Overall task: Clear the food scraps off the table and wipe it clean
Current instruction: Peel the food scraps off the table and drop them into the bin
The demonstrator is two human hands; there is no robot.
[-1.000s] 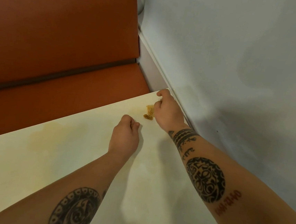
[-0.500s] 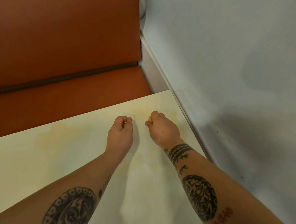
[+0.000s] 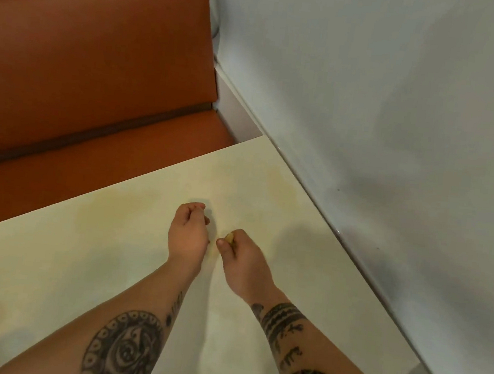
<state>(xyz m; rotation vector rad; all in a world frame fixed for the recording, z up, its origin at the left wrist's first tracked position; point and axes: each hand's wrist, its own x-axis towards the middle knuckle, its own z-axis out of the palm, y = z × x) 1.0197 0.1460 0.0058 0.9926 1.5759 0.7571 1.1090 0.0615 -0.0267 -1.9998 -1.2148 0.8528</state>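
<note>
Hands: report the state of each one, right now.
Left hand: fingers curled; whether it holds anything cannot be told.
Right hand: pinching a small yellowish food scrap at its fingertips.

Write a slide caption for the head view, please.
The right hand pinches a scrap over the stained table; left hand curled alongside.

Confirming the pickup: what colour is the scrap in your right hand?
Yellowish tan scrap, pinched in the right hand; head view.

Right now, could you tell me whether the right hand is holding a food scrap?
Yes, the right hand pinches a small yellowish food scrap against its thumb.
</note>
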